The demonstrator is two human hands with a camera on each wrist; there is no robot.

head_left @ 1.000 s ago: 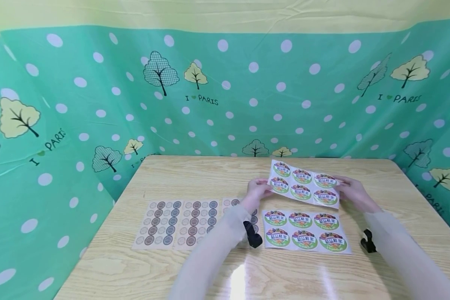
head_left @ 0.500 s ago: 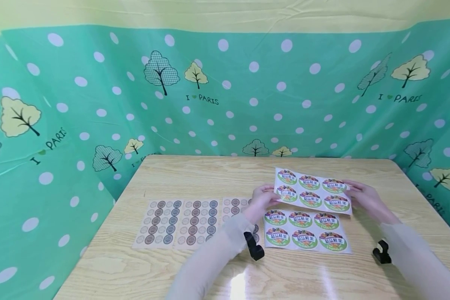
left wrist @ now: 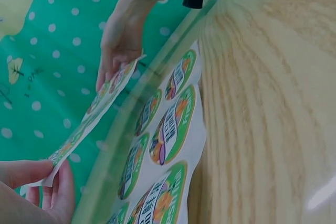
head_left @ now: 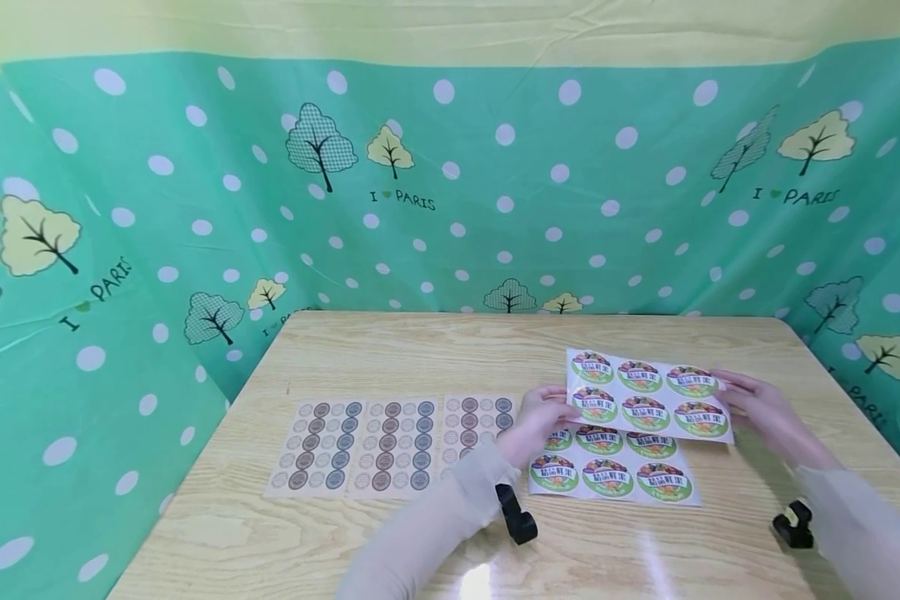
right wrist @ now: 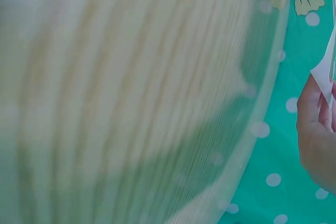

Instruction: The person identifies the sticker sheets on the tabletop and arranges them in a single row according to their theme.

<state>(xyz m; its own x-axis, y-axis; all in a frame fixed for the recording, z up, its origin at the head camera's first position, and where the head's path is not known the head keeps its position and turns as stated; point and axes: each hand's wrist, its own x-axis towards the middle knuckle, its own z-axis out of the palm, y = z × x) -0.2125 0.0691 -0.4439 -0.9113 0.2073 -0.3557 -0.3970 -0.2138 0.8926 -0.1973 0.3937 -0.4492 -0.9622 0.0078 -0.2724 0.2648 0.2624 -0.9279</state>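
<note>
Both hands hold a white sticker sheet (head_left: 648, 398) with fruit-pattern oval labels, raised above the table and tilted. My left hand (head_left: 537, 423) pinches its left edge between thumb and fingers, as the left wrist view also shows at the near end of the sheet. At the opposite edge, my right hand (head_left: 768, 417) grips the right side; in the right wrist view its fingers meet the white paper's corner. Below lies a second sheet of the same stickers (head_left: 615, 479) flat on the table, its upper part covered by the raised one.
Left of the fruit stickers, three sheets of small round brown and grey stickers (head_left: 393, 446) lie side by side on the wooden table (head_left: 285, 542). The third is partly behind the left forearm. A green dotted curtain (head_left: 420, 167) hangs behind the table.
Both hands have carried the raised sticker sheet to the right and toward the near side. It now overlaps the top of the lying sheet, and more of the third brown-grey sheet shows.
</note>
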